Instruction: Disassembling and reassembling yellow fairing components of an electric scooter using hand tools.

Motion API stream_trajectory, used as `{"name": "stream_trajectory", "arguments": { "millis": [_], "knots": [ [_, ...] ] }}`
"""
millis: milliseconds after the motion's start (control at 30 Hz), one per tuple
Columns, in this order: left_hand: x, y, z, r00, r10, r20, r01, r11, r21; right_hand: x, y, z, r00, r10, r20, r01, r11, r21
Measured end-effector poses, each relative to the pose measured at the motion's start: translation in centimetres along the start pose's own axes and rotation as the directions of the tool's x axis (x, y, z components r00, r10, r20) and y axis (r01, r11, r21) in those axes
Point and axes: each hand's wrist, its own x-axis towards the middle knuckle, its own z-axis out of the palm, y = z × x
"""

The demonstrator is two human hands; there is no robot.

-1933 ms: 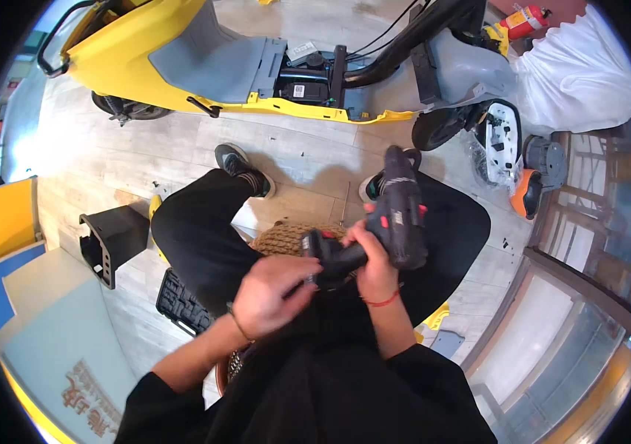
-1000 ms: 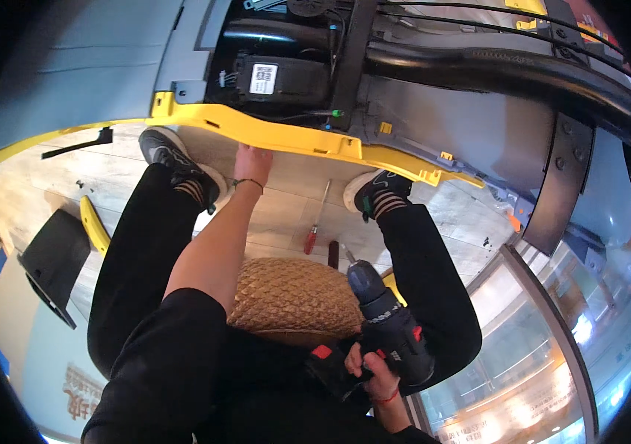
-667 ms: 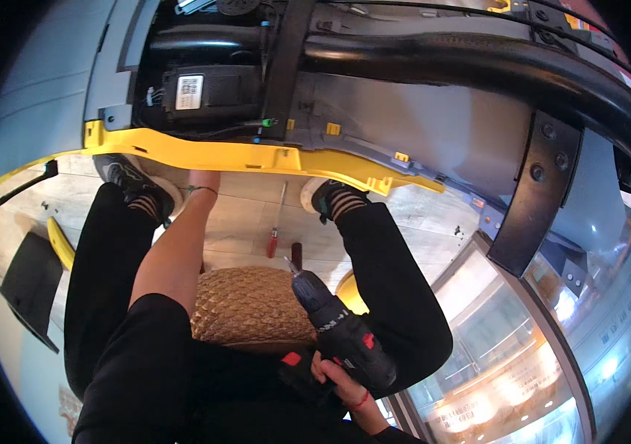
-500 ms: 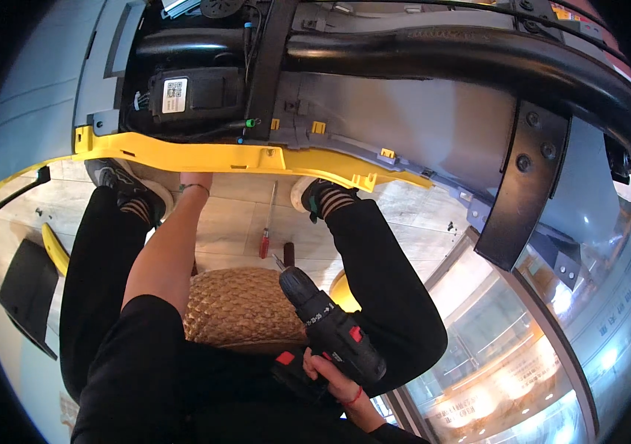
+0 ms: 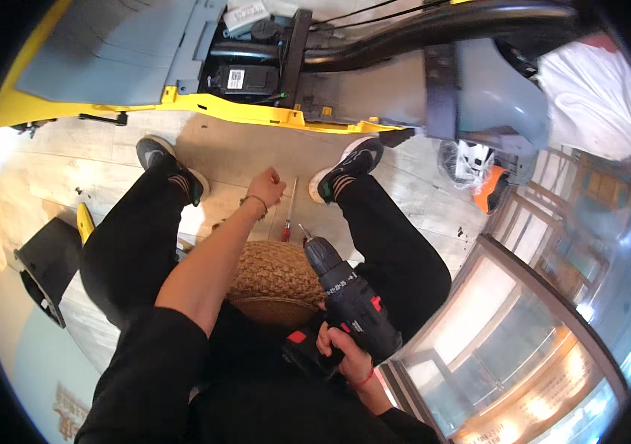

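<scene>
I sit on a round woven stool [image 5: 274, 277] with my legs spread. My left hand [image 5: 267, 185] reaches forward over the pale floor with its fingers closed in a fist; nothing shows in it. Just beside it, a screwdriver [image 5: 286, 218] with a red handle lies on the floor. My right hand [image 5: 341, 351] grips the handle of a dark cordless drill [image 5: 348, 292] with red marks, held low by my lap with its bit pointing forward. Ahead stands a yellow and grey scooter [image 5: 241, 111] with its panels off and a black box exposed.
A black panel [image 5: 49, 266] and a yellow part [image 5: 84, 222] lie on the floor at my left. An orange and white object [image 5: 487, 189] sits at the right by a white cloth [image 5: 589, 74]. A glass wall [image 5: 522, 348] runs along the right.
My left hand has drawn back from the scooter's yellow edge to the floor near the screwdriver. The view has tilted away from the scooter. The drill stays in my right hand.
</scene>
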Motion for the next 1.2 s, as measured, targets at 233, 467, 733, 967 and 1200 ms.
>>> {"name": "stream_trajectory", "arguments": {
  "millis": [233, 467, 733, 967, 1200],
  "knots": [
    [-14.0, 3.6, -2.6, 0.962, 0.211, 0.172, -0.132, 0.913, -0.385, -4.5, 4.1, 0.9, 0.974, -0.217, 0.070, 0.216, 0.976, 0.009],
    [-24.6, 2.8, -6.8, 0.955, 0.214, 0.205, -0.036, 0.770, -0.637, -7.2, 6.4, 0.6, 0.914, -0.387, 0.122, 0.379, 0.922, 0.085],
    [-30.1, 7.3, -2.9, 0.917, 0.354, 0.183, -0.094, 0.639, -0.763, -6.9, 6.3, -1.9, 0.838, -0.527, 0.141, 0.460, 0.822, 0.336],
    [-29.2, 14.7, 3.1, 0.935, 0.304, 0.183, -0.104, 0.727, -0.679, -3.2, 7.3, -4.9, 0.791, -0.607, 0.075, 0.457, 0.668, 0.588],
    [-26.5, 19.2, 7.5, 0.916, 0.286, 0.282, -0.075, 0.812, -0.579, -0.2, 7.0, -8.6, 0.824, -0.564, 0.055, 0.360, 0.597, 0.717]
  ]
}}
